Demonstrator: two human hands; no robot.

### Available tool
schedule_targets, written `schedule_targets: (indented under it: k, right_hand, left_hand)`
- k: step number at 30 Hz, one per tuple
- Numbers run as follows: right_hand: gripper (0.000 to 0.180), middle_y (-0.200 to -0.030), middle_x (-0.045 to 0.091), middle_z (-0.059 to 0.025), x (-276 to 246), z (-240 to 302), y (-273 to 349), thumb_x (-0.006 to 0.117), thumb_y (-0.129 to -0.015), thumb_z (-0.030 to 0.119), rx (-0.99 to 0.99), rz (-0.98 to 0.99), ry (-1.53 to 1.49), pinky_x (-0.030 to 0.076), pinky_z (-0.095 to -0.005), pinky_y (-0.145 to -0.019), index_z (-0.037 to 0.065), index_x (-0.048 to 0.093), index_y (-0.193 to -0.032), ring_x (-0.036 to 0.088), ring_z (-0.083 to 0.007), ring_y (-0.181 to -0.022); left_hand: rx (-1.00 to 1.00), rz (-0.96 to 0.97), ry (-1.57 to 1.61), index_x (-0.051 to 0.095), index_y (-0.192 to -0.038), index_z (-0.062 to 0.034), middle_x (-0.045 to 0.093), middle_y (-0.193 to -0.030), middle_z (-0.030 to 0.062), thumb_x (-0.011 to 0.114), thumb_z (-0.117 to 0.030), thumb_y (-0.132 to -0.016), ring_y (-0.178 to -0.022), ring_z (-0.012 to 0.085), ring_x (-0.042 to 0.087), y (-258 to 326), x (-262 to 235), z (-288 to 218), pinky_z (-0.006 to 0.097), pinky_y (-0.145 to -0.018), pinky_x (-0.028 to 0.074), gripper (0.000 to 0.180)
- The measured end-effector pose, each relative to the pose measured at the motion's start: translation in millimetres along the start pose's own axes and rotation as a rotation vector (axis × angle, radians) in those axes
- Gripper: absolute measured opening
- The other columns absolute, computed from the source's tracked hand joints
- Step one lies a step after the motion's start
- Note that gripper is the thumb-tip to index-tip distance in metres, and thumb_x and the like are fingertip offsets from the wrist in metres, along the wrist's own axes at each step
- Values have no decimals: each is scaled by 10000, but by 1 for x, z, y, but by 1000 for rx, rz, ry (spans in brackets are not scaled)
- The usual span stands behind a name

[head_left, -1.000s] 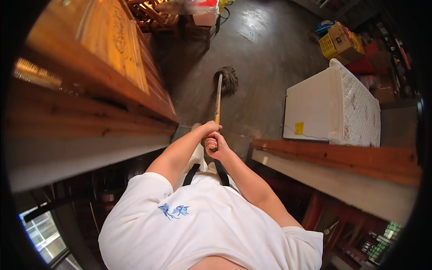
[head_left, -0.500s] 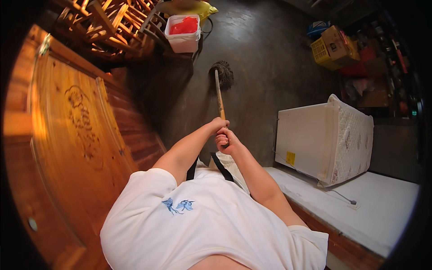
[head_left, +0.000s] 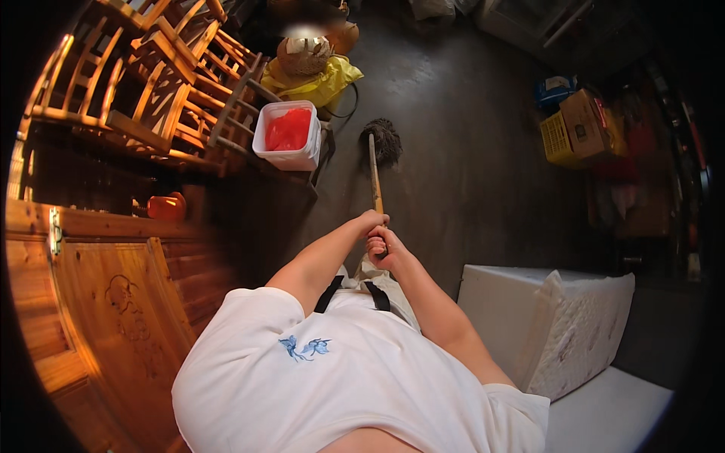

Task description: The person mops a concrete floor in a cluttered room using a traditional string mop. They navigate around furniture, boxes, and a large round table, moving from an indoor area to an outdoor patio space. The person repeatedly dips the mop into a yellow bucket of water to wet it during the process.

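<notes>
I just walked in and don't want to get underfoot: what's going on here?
Someone in a white T-shirt grips a long wooden handle, the left hand closed around it ahead of the right hand. The mop head at its far end is on the dark floor. Left of that, a white bucket with something red inside stands near wooden chairs.

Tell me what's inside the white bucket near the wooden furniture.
Something red shows inside the white bucket, which is open on top. Whatever lies beneath is covered and can't be seen.
</notes>
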State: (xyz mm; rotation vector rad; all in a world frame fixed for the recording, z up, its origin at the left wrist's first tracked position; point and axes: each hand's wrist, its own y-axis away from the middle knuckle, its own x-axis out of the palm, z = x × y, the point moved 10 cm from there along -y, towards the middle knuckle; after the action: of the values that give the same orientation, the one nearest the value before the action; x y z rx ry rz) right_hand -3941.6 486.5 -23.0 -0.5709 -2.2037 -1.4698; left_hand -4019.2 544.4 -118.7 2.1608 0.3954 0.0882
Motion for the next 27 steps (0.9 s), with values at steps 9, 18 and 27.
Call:
schedule_targets:
  k: [9,18,27]
  right_hand:
    - [321,-439,272,65,124,177,-22,488,-759,49,7,53,-11,202,-163,-283,136,283,-528,243,-30,-326]
    - [337,-433,278,63,280,383,-43,486,-765,57,-34,-21,45,210,-155,-281,143,276,-516,242,-26,-320]
    - [318,-450,288,62,412,541,-73,488,-771,57,-9,-21,26,214,-158,-282,137,289,-536,257,-29,-331]
  left_hand:
    - [-38,-49,-29,621,-740,34,613,-698,105,590,-221,-702,-566,173,557,-112,-77,-167,312,-521,453,260]
    - [-17,-8,208,605,-776,59,605,-717,119,564,-191,-746,-563,183,541,-259,-170,-353,312,-529,456,255]
    - [-26,16,113,599,-748,59,593,-702,110,565,-168,-762,-566,169,544,-366,-262,-508,309,-498,452,230]
